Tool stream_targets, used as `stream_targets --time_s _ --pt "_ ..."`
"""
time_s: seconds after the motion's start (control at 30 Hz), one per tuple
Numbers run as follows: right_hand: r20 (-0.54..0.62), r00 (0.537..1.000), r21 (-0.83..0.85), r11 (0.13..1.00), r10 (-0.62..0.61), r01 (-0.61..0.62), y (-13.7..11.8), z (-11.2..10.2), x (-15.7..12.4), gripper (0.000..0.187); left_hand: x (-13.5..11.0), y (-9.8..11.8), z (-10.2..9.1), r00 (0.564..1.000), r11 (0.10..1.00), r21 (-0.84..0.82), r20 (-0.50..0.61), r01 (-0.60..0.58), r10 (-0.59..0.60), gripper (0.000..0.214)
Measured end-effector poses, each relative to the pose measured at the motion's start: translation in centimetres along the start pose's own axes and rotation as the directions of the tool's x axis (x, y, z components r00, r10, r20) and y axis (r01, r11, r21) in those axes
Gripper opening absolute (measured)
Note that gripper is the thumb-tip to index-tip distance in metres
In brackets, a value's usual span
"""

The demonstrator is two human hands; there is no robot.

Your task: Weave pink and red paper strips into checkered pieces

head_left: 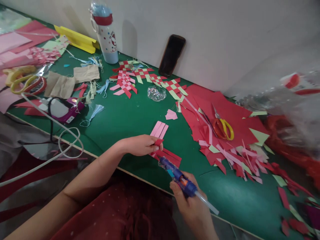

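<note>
My left hand is closed on a paper piece with pink strips pointing away from me and red strips running to the right. Its fingertips pinch the corner where the two colours meet. In my right hand is a blue glue gun, with a clear glue stick jutting from its back end. The gun's nozzle points at the red strips, just beside my left fingertips; whether it touches the paper I cannot tell. A small pink paper scrap lies beyond the strips.
Woven paper fish lie near the wall beside a clear dish of small beads. Scissors rest on red paper at right. A phone and a bottle stand behind. A white cable crosses the left edge.
</note>
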State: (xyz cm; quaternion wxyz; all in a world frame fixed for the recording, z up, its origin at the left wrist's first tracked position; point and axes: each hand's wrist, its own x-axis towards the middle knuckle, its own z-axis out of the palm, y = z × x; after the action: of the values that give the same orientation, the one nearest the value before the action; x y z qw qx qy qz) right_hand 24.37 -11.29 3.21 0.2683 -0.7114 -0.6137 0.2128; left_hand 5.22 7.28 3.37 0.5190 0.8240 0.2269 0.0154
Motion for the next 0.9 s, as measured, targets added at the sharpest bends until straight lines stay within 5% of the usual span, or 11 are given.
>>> stream_targets --time_s 0.9 --pt "0.028 0.985 -0.109 0.979 -0.170 0.172 -0.86 0.69 0.89 0.026 0.17 -0.26 0.19 1.000 0.999 -0.033 -0.008 -0.025 0.025 0.023"
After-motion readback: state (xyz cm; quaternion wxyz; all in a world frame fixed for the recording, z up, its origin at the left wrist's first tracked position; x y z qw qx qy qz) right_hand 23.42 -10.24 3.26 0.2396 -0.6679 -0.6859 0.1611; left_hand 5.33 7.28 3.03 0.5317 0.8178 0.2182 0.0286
